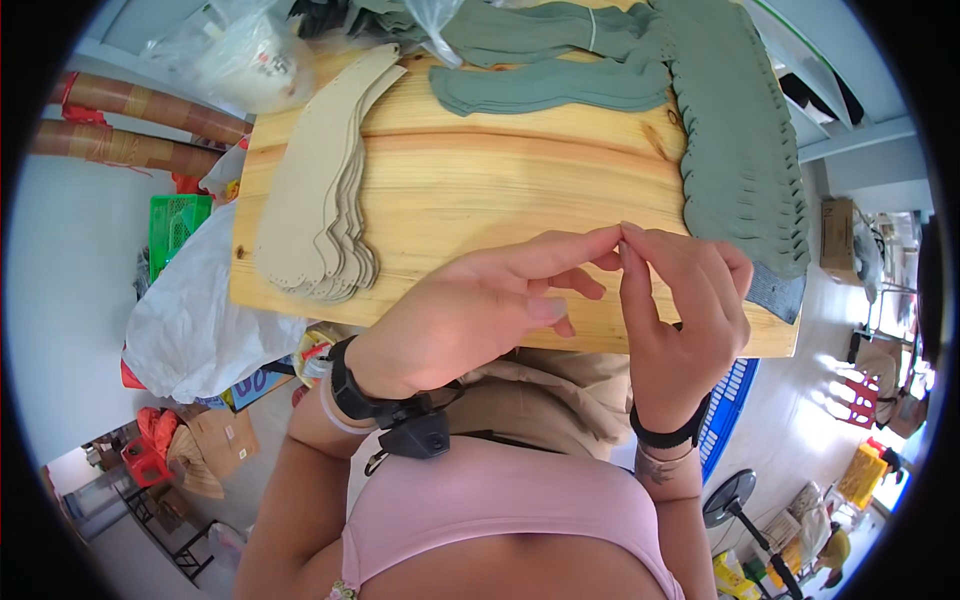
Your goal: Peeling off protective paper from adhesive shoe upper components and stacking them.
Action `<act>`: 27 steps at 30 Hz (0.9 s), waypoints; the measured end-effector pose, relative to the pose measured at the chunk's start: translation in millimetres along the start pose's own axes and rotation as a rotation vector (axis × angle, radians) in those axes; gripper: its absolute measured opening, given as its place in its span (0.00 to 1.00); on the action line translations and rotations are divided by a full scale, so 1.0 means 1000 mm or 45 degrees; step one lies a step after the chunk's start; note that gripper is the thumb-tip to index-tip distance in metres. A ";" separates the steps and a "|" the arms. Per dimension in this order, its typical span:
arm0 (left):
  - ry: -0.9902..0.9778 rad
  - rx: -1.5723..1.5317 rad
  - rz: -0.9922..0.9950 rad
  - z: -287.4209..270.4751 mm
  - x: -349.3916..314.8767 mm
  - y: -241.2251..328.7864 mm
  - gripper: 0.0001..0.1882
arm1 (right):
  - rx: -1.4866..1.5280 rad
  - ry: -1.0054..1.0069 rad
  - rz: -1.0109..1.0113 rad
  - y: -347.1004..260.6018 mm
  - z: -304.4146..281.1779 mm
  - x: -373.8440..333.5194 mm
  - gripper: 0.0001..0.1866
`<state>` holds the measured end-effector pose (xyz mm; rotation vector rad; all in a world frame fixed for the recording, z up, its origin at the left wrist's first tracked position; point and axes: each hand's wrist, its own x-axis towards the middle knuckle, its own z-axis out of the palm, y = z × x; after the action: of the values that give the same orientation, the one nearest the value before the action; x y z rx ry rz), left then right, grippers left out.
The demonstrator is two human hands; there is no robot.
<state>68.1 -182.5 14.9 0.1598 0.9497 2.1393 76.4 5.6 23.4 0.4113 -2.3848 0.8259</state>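
Above the near part of the wooden table (520, 180), the fingertips of my two hands meet. My left hand (450, 305) has its index finger stretched out to the right, with the thumb and other fingers apart. My right hand (695, 320) pinches thumb and index finger together at the tip of that left finger. Anything in the pinch is too small to make out. A fanned stack of beige cut pieces (305, 210) lies on the left of the table. Grey-green cut pieces (550, 88) lie at the back, and a long overlapping row of green pieces (740, 150) runs down the right side.
Behind the beige stack is a clear plastic bag (245, 65). White sheeting (200, 320) hangs at the table's left, near a green crate (178, 225) and brown rolls (140, 105). A blue basket (728, 410) stands below the right corner, near a black fan-like object (730, 498).
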 end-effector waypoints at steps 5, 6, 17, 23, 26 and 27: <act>-0.032 -0.032 0.105 0.001 -0.012 -0.006 0.47 | -0.172 -0.004 -0.177 -0.008 0.010 0.003 0.10; -0.057 -0.106 0.107 0.001 -0.013 -0.007 0.48 | -0.194 -0.019 -0.187 -0.009 0.013 0.004 0.09; 0.324 0.559 0.337 -0.007 -0.085 0.010 0.46 | -0.014 -0.069 -0.230 -0.043 0.028 -0.004 0.10; 1.049 2.614 0.339 -0.094 -0.147 0.049 0.39 | 0.138 -0.153 -0.188 -0.050 0.008 -0.015 0.12; 0.779 2.125 0.273 -0.120 -0.152 0.066 0.40 | 0.149 -0.196 -0.158 -0.042 0.006 -0.025 0.12; 0.746 2.198 0.229 -0.120 -0.150 0.068 0.40 | 0.153 -0.222 -0.162 -0.040 0.005 -0.029 0.11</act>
<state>83.1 -385.3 2.5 0.4427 2.9279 0.8614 115.4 -24.9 21.3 0.7024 -2.4436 0.9102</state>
